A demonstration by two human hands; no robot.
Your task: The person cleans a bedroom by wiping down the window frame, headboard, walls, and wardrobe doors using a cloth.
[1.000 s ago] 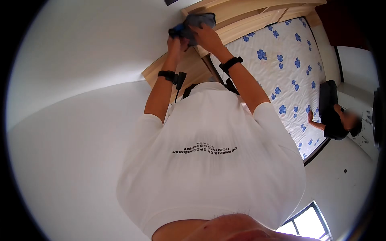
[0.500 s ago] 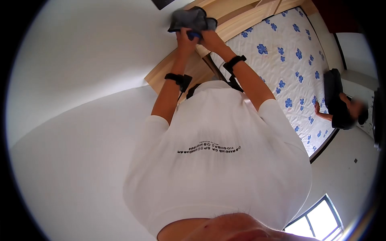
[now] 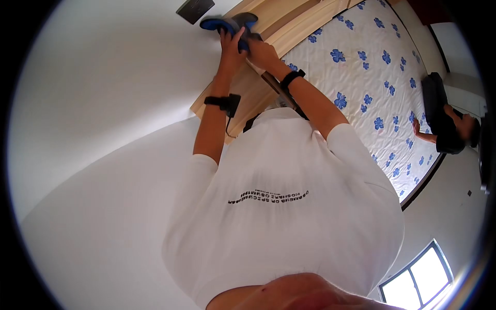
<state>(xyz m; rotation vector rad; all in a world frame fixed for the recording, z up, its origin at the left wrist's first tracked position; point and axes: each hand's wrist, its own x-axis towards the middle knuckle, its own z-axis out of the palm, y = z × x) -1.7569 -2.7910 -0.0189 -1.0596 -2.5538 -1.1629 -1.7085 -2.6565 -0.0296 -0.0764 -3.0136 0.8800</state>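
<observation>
A grey-and-blue cloth (image 3: 222,24), dark along its edges, is bunched up beside the wooden furniture at the top of the view. My left hand (image 3: 231,47) grips it from below, with finger and thumb tips showing against the blue side. Close by on the right, my right hand (image 3: 262,53) is closed on the same cloth, its fingers partly hidden. Both wrists wear black bands, and the left band (image 3: 223,103) carries a small box with a cable.
Pale wooden furniture (image 3: 297,31) borders a mattress (image 3: 356,77) printed with blue flowers. Another person (image 3: 447,121) at the far side rests a hand on the mattress. A dark box (image 3: 195,9) sits on the white wall (image 3: 119,62). A window (image 3: 418,279) shows at lower right.
The cloth has shifted slightly left and turned, so more of its blue side shows. Both hands have moved with it. The view has tilted a little, bringing more of the dark wall box in.
</observation>
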